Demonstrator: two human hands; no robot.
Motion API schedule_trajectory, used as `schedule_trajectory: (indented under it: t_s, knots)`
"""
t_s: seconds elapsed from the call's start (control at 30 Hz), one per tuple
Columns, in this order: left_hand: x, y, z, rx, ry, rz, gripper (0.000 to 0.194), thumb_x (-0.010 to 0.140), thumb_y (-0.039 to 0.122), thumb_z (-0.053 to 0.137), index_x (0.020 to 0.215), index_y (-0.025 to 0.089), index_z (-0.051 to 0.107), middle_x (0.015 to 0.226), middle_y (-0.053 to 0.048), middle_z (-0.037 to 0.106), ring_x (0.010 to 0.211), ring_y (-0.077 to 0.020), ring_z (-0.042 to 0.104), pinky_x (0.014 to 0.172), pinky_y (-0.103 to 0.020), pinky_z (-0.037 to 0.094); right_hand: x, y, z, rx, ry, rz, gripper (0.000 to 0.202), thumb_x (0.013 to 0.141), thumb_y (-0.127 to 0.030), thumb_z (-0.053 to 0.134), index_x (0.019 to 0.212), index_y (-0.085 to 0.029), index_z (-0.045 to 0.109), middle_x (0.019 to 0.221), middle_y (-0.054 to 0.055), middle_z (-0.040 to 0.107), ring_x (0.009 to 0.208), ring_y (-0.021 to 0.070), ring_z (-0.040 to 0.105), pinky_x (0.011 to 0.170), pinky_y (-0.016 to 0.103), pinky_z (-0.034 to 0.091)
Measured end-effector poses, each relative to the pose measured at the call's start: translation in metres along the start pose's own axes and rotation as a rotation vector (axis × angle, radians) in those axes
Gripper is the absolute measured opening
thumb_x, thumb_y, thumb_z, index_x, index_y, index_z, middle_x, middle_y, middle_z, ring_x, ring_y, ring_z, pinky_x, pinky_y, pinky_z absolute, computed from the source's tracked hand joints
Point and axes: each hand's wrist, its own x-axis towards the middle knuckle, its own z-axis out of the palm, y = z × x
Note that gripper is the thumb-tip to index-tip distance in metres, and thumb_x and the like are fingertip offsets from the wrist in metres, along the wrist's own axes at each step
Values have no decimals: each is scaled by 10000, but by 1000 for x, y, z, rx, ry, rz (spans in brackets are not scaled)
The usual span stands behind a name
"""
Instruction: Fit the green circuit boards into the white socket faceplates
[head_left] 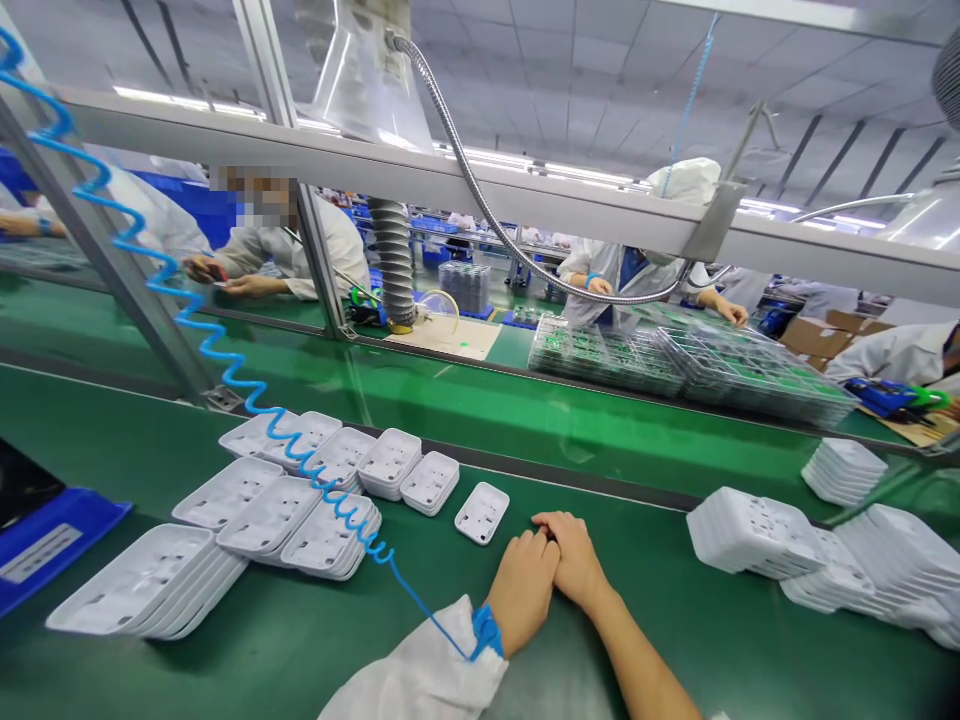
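My left hand (523, 580), with a blue wrist strap (486, 632), rests closed on the green work surface. My right hand (576, 560) lies against it from the right, fingers curled in over the left fingertips. A small dark spot shows between them; whether anything is held there is hidden. Just beyond, a single white plastic housing (482, 513) lies flat, touched by neither hand. Stacks of similar white housings (274, 515) stand to the left, the nearest stack (135, 580) leaning.
More stacked white housings (757, 525) sit at the right. A coiled blue cord (255, 385) runs from my wrist strap to the upper left. A blue bin (64, 545) is at the left edge. Beyond a metal frame, co-workers sit near trays of green boards (750, 365).
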Motion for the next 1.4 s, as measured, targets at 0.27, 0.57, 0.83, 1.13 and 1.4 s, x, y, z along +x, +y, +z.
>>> schedule_trajectory:
  t_s: [0.27,0.57,0.83,1.13,1.4]
  knots:
    - [0,1,-2,-13,-3,-9,200,804,115,396,957,157,518,1035,-92,537,900,-243,469,763,-405,399,-1,-2,-1,9,11,-14,320,734,-120,490,1025,-215,582,904,32,620,851,174,509,786,313,313]
    - [1,0,0,-14,-4,-11,210,802,113,401,961,160,529,1030,-87,544,901,-248,469,760,-410,397,-1,1,2,-9,23,-19,312,745,-121,484,1027,-219,574,901,21,615,840,162,502,775,303,302]
    - [1,0,1,-33,9,-11,196,795,108,404,936,165,529,1009,-78,546,888,-247,464,749,-408,387,-1,1,1,-2,19,-17,317,742,-120,475,1025,-221,574,896,24,614,839,168,498,776,305,298]
    - [1,0,-2,-8,-28,2,209,797,125,410,972,161,518,1044,-87,529,913,-249,457,757,-408,388,0,0,-1,0,4,-13,330,723,-115,487,1027,-211,575,888,22,610,836,166,491,776,302,297]
    - [-2,-1,-1,-4,0,13,178,816,139,408,960,163,510,1043,-87,518,894,-236,454,751,-389,379,0,0,-1,-13,-2,-10,368,696,-103,487,1034,-218,573,891,21,611,845,167,493,779,304,304]
